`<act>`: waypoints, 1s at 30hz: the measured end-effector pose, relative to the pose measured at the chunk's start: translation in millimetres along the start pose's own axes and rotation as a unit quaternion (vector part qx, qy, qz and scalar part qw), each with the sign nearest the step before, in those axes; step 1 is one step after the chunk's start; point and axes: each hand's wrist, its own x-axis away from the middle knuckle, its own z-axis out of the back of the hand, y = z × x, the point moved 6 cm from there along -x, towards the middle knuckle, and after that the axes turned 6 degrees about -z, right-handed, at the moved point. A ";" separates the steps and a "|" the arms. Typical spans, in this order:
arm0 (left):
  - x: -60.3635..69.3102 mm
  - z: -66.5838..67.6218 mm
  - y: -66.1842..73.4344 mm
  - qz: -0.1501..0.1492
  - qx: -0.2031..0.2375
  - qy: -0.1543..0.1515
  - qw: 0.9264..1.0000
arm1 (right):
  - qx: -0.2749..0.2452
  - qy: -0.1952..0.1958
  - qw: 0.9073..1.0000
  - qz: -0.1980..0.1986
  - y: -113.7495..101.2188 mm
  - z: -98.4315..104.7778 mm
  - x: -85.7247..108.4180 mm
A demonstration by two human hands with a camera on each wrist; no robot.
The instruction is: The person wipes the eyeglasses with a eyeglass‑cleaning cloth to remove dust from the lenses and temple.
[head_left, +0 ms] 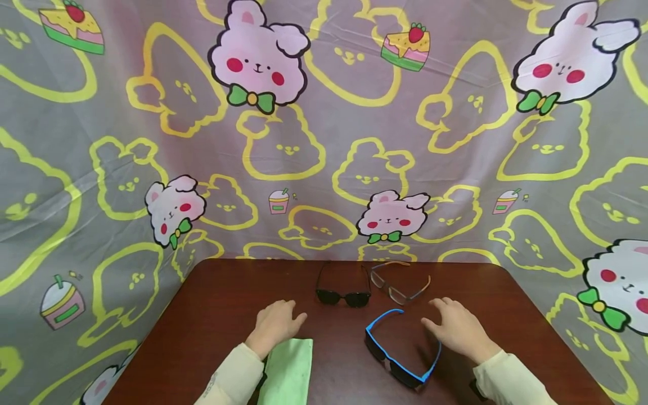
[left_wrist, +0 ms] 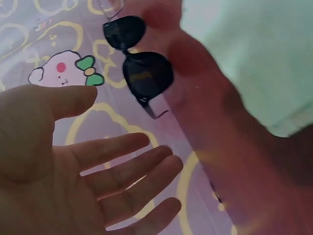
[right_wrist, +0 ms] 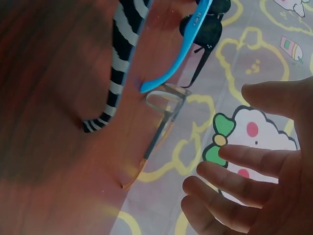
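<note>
My left hand hovers beside a light green cloth, fingers loosely spread around nothing. In the left wrist view, black sunglasses appear beyond its fingertips. My right hand, likewise holding nothing, is over the right side near blue-framed sunglasses. Those have dark lenses; one temple shows black and white stripes in the right wrist view, the other is plain blue. Behind them lie eyeglasses with clear lenses and orange-brown temple tips. The black sunglasses lie left of these, temples unfolded.
A dark reddish-brown table with rounded far corners carries everything. A grey-pink curtain printed with rabbits, cakes and drinks hangs behind it and along both sides.
</note>
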 end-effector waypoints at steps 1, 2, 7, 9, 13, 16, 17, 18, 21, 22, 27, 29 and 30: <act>1.3 -1.1 -2.3 0.003 0.004 -0.007 1.000 | 0.001 0.000 1.000 0.002 -0.4 -0.7 1.0; 2.4 -2.7 -4.9 0.005 0.003 -0.016 1.000 | 0.002 0.000 1.000 0.004 -0.6 -1.4 2.2; 10.9 -14.3 -19.0 0.023 0.011 -0.066 0.998 | -0.004 0.006 1.000 0.007 0.1 -4.5 8.9; 15.2 -19.7 -25.1 0.035 0.016 -0.083 0.996 | -0.005 0.002 1.000 0.010 0.4 -6.5 11.6; 22.8 -26.3 -34.7 0.051 0.016 -0.100 0.994 | -0.005 0.013 1.000 0.023 0.2 -9.0 15.7; 26.8 -29.5 -39.1 0.050 0.012 -0.103 0.993 | -0.006 0.043 0.998 0.036 -0.7 -8.7 17.8; 28.0 -30.5 -39.9 0.050 0.016 -0.104 0.993 | -0.006 0.052 0.998 0.039 -1.2 -8.4 18.9; 29.1 -31.5 -40.1 0.048 0.018 -0.104 0.993 | -0.007 0.060 0.997 0.042 -1.5 -8.4 20.1; 31.9 -33.4 -38.8 0.040 0.025 -0.103 0.993 | -0.011 0.069 0.996 0.052 -2.9 -8.5 24.2; 32.8 -33.9 -38.0 0.038 0.028 -0.103 0.994 | -0.013 0.072 0.996 0.058 -3.5 -8.5 25.6; 35.8 -35.6 -34.9 0.023 0.025 -0.091 0.995 | -0.040 0.078 0.990 0.106 -7.3 -10.5 31.7; 36.3 -36.6 -33.5 0.015 0.018 -0.083 0.996 | -0.061 0.076 0.986 0.138 -8.8 -11.5 35.2; 36.5 -36.9 -32.7 0.011 0.016 -0.079 0.997 | -0.074 0.074 0.982 0.157 -9.6 -11.8 37.0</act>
